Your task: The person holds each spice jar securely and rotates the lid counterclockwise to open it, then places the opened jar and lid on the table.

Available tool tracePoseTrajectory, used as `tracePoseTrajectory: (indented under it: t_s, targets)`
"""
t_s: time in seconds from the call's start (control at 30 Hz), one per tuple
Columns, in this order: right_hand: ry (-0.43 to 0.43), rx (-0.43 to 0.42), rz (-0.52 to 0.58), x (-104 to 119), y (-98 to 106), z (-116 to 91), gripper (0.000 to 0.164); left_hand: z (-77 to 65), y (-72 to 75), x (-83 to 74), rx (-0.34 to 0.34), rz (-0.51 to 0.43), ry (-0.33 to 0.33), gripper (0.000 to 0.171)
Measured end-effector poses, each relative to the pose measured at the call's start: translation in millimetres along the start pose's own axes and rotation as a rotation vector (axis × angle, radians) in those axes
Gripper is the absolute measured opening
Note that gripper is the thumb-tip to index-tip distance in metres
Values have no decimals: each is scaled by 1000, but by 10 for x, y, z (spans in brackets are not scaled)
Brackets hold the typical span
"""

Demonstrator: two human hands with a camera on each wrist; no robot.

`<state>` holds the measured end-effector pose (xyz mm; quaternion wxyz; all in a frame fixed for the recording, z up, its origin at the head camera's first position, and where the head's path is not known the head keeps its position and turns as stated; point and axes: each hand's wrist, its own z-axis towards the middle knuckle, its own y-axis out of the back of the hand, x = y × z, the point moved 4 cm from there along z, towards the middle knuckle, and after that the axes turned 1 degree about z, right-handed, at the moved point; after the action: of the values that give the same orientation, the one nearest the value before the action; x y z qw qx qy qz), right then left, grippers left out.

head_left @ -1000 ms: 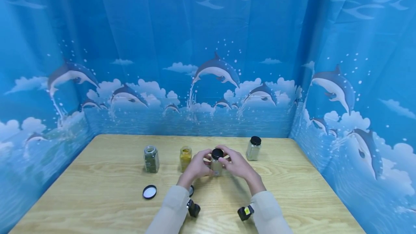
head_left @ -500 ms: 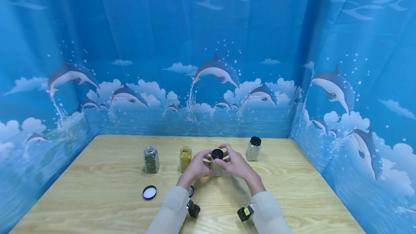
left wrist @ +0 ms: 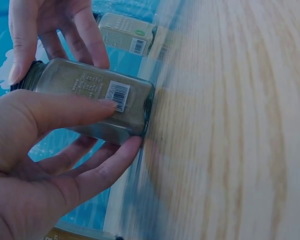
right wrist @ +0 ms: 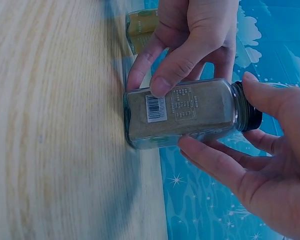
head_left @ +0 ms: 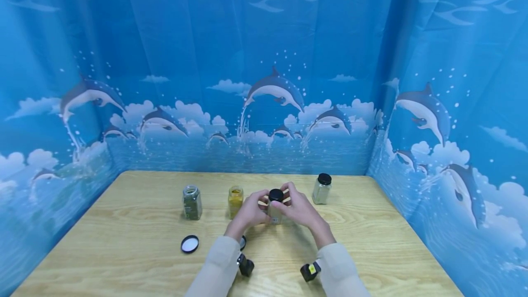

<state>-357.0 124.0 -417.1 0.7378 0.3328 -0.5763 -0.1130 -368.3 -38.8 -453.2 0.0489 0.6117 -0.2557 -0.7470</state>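
A glass spice jar (left wrist: 95,92) of grey-brown powder stands upright on the table, with a barcode label on its side and a black lid (head_left: 276,195) on top. My left hand (head_left: 252,210) grips the jar's body, thumb on the label side and fingers round the far side. At the jar's neck my right hand (head_left: 300,206) pinches the black lid between thumb and finger; its other fingers lie along the glass. To the left stands an uncapped jar of yellow powder (head_left: 235,201), just beyond the left hand.
Farther left is an uncapped jar of dark green flakes (head_left: 192,203). A loose lid (head_left: 189,244) lies white side up before it, and another lid (head_left: 243,242) is partly hidden by the left forearm. A capped jar (head_left: 322,189) stands at the back right. Dolphin-print curtains (head_left: 264,81) border the wooden table (head_left: 132,242).
The fingers of my right hand have shifted slightly round the black lid, the thumb moving a little left across its near side. My left hand and the jar stay in place.
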Motion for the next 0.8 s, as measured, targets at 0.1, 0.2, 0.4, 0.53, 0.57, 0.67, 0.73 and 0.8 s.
tracePoseTrajectory:
  t_s: [0.1, 0.2, 0.4, 0.53, 0.57, 0.67, 0.73, 0.8]
  targets:
    - [4, -1, -2, -2, -3, 5, 45, -6, -3, -3, 1, -2, -2, 62]
    - [10, 6, -6, 2, -7, 9, 42, -4, -2, 2, 1, 1, -5, 62]
    - [25, 34, -17, 13, 1, 0, 36, 3, -5, 10, 3, 20, 6, 63]
    - [37, 66, -3, 14, 7, -7, 38, 3, 1, 7, 5, 24, 10, 63]
    - [38, 73, 3, 14, 8, -9, 38, 1, 0, 6, 5, 25, 11, 63]
    - [41, 85, 15, 13, 7, -3, 40, -2, 1, 3, 3, 28, 13, 63]
    - [43, 88, 20, 10, 8, -1, 39, -4, -1, 3, 1, 29, 14, 63]
    - [50, 88, 23, 11, 8, 1, 39, -5, -1, 3, 1, 26, 14, 62]
